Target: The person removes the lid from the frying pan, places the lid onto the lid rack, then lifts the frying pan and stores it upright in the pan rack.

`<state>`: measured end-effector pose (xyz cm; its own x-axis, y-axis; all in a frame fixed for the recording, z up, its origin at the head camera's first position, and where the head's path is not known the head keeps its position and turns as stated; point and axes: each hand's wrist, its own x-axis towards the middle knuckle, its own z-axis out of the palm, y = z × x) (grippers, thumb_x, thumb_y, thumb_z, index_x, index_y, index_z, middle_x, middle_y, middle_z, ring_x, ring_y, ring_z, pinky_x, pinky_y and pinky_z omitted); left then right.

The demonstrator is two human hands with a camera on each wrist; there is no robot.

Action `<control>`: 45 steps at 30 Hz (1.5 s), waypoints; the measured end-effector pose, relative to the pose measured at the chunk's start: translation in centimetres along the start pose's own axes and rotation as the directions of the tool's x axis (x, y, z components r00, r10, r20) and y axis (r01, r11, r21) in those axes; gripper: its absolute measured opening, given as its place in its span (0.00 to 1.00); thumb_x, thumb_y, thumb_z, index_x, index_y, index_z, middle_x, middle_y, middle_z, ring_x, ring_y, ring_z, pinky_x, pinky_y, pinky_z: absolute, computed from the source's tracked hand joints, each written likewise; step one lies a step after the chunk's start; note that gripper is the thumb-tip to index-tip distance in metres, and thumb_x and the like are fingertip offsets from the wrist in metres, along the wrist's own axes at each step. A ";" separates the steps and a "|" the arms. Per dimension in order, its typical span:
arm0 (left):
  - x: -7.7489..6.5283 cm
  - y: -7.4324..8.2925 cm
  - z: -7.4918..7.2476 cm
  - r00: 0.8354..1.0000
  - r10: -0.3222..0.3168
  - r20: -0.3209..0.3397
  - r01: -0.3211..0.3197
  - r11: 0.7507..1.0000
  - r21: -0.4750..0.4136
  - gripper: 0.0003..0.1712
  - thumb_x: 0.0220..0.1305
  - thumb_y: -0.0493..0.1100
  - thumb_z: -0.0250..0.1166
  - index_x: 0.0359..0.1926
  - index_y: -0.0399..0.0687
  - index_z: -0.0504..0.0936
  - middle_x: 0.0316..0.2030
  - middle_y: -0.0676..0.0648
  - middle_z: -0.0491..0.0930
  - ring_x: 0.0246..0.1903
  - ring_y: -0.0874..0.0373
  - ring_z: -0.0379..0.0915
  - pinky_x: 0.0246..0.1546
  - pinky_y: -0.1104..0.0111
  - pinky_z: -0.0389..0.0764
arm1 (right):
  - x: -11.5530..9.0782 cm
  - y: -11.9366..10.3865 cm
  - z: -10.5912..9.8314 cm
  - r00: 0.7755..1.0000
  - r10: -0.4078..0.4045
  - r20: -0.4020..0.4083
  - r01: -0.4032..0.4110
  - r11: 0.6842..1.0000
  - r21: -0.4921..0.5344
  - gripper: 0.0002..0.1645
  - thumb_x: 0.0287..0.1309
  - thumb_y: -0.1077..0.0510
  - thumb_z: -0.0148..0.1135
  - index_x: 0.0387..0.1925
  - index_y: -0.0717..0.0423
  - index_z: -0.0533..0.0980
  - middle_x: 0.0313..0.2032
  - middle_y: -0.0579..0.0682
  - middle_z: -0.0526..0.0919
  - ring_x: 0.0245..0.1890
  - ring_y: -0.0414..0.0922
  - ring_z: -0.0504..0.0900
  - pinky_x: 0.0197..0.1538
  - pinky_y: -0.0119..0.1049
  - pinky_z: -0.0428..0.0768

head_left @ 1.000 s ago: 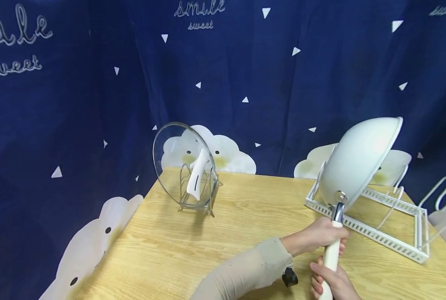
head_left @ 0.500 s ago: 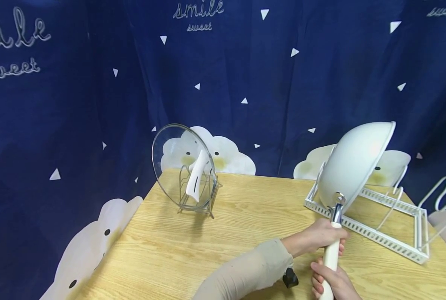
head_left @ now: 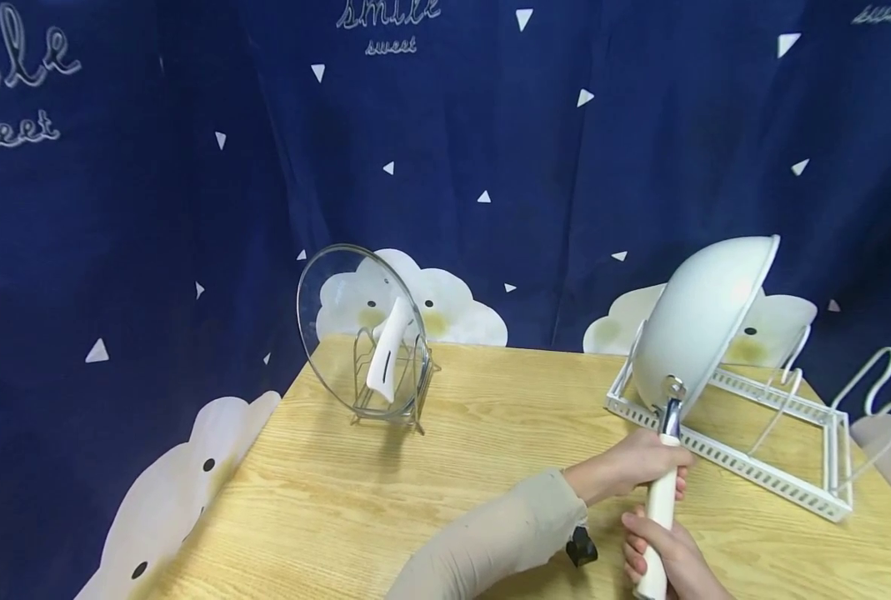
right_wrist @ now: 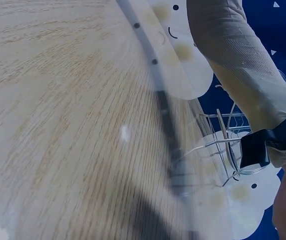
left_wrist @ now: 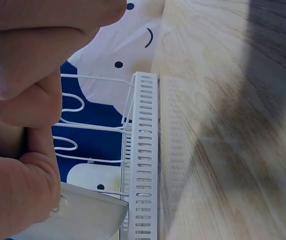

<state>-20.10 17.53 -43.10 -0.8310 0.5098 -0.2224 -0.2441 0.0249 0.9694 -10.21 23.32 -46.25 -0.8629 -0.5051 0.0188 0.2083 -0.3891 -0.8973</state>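
A white wok (head_left: 696, 325) stands tilted on its side at the left part of a white rack (head_left: 778, 483), its rounded outside toward the left. Its cream handle (head_left: 661, 497) slopes down toward me. My left hand (head_left: 643, 460) grips the handle near the metal joint, and my right hand (head_left: 664, 546) holds it lower, near its end. In the left wrist view, curled fingers (left_wrist: 27, 70) wrap the handle, with the wok's underside (left_wrist: 77, 215) beside the rack's slotted rail (left_wrist: 145, 150). The right wrist view shows the left sleeve (right_wrist: 248, 75) but hides the right hand's grip.
At the back left, a glass lid (head_left: 332, 333) with a white handle (head_left: 389, 350) stands in a small wire stand (head_left: 418, 408). Curved white dividers (head_left: 876, 387) rise at the rack's right end. A blue curtain (head_left: 445, 167) hangs behind the wooden table (head_left: 325, 517).
The wok's upper rim has swung a little to the left over the rack. Both hands keep their places on the handle, and the head view has shifted slightly.
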 end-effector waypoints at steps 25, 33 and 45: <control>1.7 0.9 0.3 0.997 -0.067 -0.026 0.067 0.998 0.016 0.10 0.54 0.36 0.62 0.20 0.37 0.73 0.12 0.49 0.69 0.11 0.59 0.66 0.12 0.73 0.71 | 0.8 -0.7 -0.7 0.996 -0.067 0.064 0.045 0.956 0.291 0.21 0.72 0.65 0.26 0.32 0.52 0.67 0.24 0.41 0.74 0.22 0.36 0.72 0.27 0.25 0.74; 2.3 0.8 -0.6 0.991 -0.104 0.085 0.107 0.994 -0.033 0.13 0.58 0.38 0.63 0.20 0.42 0.72 0.13 0.48 0.70 0.13 0.59 0.68 0.14 0.72 0.72 | 0.9 -0.7 -0.7 0.999 -0.052 0.009 0.047 0.963 0.266 0.17 0.73 0.64 0.29 0.33 0.53 0.66 0.24 0.42 0.74 0.22 0.35 0.72 0.27 0.25 0.74; 2.6 0.1 -0.9 0.985 -0.099 0.141 0.100 0.995 0.001 0.13 0.59 0.36 0.59 0.19 0.41 0.69 0.13 0.48 0.68 0.13 0.59 0.66 0.14 0.72 0.72 | 0.9 -0.6 -1.0 0.966 0.111 -0.234 -0.112 0.994 0.012 0.10 0.71 0.59 0.41 0.30 0.51 0.64 0.20 0.40 0.71 0.20 0.35 0.72 0.27 0.26 0.75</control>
<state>-22.77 18.06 -43.63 -0.7242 0.6209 -0.3002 -0.3252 0.0764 0.9425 -11.55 23.90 -46.15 -0.9179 -0.3511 -0.1848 0.3088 -0.3396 -0.8884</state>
